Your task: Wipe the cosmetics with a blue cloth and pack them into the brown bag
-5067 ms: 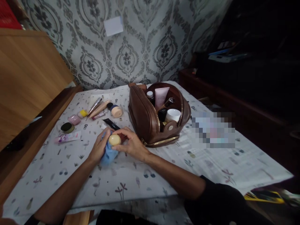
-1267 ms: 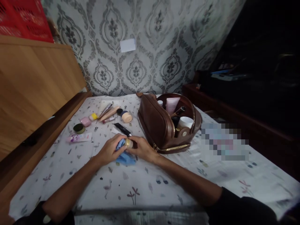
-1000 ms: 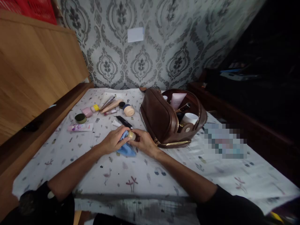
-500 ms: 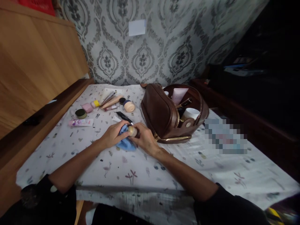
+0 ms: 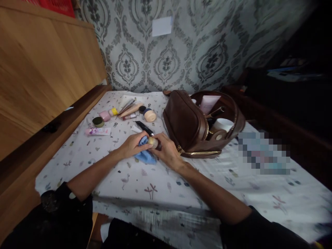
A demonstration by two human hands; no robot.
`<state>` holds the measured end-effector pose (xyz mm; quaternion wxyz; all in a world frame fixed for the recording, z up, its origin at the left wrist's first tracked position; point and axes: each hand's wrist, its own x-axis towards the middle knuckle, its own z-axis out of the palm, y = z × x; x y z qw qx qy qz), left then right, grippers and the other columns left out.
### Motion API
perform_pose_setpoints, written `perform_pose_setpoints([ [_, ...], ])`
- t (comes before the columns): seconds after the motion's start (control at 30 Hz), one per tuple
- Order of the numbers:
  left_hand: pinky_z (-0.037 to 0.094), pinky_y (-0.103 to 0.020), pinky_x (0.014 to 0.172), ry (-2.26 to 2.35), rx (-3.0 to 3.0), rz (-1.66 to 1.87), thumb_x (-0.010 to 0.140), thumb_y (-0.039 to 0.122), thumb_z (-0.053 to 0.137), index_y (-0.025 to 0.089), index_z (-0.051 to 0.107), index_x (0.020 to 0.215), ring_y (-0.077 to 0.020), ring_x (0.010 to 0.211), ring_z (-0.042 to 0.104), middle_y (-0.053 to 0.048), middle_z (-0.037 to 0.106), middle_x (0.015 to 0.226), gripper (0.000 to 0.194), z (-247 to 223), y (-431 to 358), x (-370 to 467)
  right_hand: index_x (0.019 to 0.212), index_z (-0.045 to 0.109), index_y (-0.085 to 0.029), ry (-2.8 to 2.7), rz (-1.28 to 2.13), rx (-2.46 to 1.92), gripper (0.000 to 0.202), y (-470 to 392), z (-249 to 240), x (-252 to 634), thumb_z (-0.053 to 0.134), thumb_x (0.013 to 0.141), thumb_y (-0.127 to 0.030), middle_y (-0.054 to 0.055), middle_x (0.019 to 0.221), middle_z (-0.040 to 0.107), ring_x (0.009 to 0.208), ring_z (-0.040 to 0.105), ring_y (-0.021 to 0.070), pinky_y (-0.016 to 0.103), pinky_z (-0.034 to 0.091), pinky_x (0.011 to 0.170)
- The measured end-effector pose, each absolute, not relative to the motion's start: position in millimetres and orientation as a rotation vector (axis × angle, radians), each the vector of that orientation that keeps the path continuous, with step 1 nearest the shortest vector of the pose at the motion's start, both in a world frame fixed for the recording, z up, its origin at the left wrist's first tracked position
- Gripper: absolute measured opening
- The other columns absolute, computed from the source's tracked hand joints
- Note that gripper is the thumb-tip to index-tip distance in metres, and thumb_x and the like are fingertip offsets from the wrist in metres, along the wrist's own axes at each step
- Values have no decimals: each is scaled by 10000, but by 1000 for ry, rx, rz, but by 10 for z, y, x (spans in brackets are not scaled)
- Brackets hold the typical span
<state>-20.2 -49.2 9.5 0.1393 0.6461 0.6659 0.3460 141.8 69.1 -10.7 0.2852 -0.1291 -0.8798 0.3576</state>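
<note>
Near the middle of the covered table, my left hand (image 5: 133, 145) is closed on a crumpled blue cloth (image 5: 145, 157), pressing it against a small pale-yellow jar (image 5: 153, 142). My right hand (image 5: 167, 148) grips that jar from the right, fingers wrapped around its side. The jar's far side is hidden by my fingers. Just beyond my hands lie a black tube (image 5: 144, 127) and a white tube (image 5: 136, 129), the latter partly behind my left hand.
Right of my hands stands an open brown cosmetic bag (image 5: 185, 124) holding a pink tube (image 5: 209, 103) and a white jar (image 5: 223, 124). At the back left sit a dark-lidded jar (image 5: 98, 121), a lilac-printed tube (image 5: 98, 131), a beige jar (image 5: 149, 115) and several other cosmetics. A wooden cabinet (image 5: 52, 62) borders the left.
My head view has shifted, so everything appears farther right in the picture. Both hands keep their hold on the cloth and jar.
</note>
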Motion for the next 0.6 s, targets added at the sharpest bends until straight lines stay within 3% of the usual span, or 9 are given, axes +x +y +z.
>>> perform_pose_setpoints([
  [0.23,478,-309,795,1841,1879,1045,879,483,635,213,524,1238,-193,875,630,-28,671,1034,462,60,-504,-231,1030,611,-201,-2360,926,-381,241,705,-113,1422,722,819,-238,52,979,623,887,606,212,331,484,816],
  [0.33,478,-303,796,1812,1859,1035,890,448,620,200,554,1202,-195,890,625,-34,669,1027,404,89,-513,-228,1045,620,-197,-2364,922,-379,252,705,-123,1421,728,821,-241,61,999,626,886,606,212,334,489,817],
  [0.6,430,-261,666,1871,1770,1039,911,536,575,186,592,1017,-151,735,559,16,623,813,366,107,-500,-221,1119,634,-203,-2323,985,-280,304,718,-115,1446,727,834,-248,70,1046,628,943,619,216,352,507,853],
])
